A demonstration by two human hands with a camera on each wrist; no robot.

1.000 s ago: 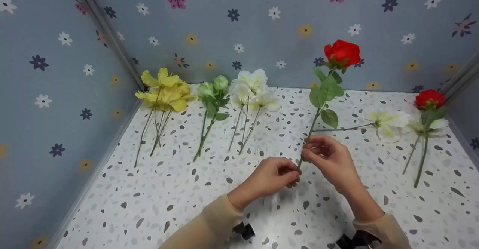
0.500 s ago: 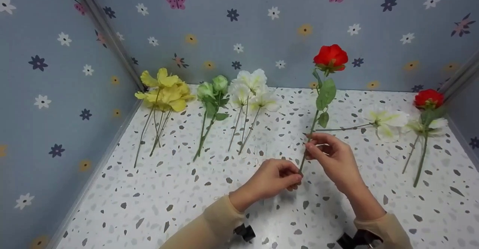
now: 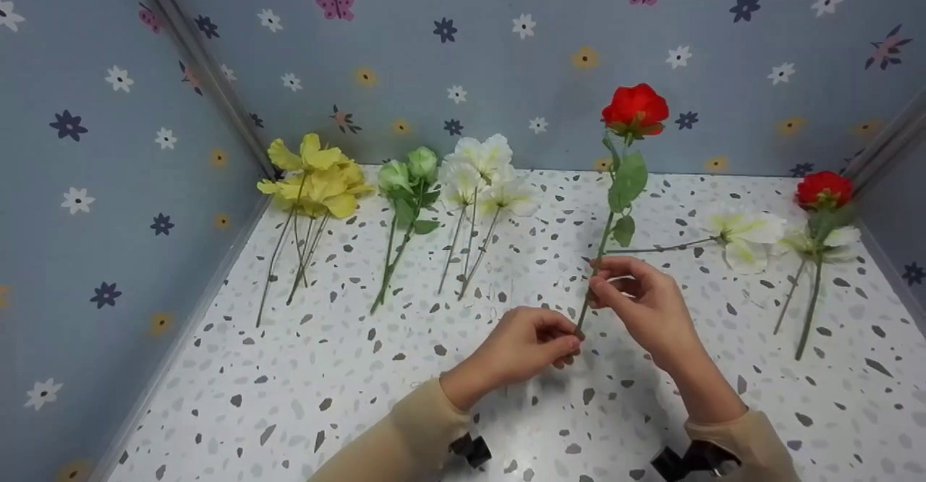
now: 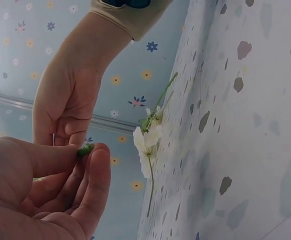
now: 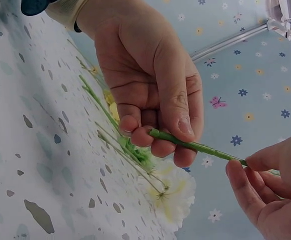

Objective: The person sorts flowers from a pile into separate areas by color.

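Observation:
A red rose (image 3: 635, 111) with green leaves stands nearly upright in front of the person, leaning slightly right. Its bottom end is pinched by the left hand (image 3: 522, 346), between thumb and fingers. Higher on the stem, below the leaves, the right hand (image 3: 646, 313) pinches it with thumb and fingertips. In the right wrist view, the cut tip of the green stem (image 5: 200, 147) shows past the left thumb. Only a small green stem end (image 4: 85, 149) shows at the left fingertips in the left wrist view.
Yellow flowers (image 3: 322, 185), pale green roses (image 3: 409, 171) and white flowers (image 3: 483, 167) lie in groups along the back left. A single white flower (image 3: 741, 236) lies sideways at right, beside another red rose (image 3: 823, 191) overlapping a white flower. Patterned walls enclose the speckled table (image 3: 304, 409).
Over the last second the rose's head has shifted left and its leaves have turned edge-on. The right hand has moved slightly right. Between the last two frames the hands hardly move.

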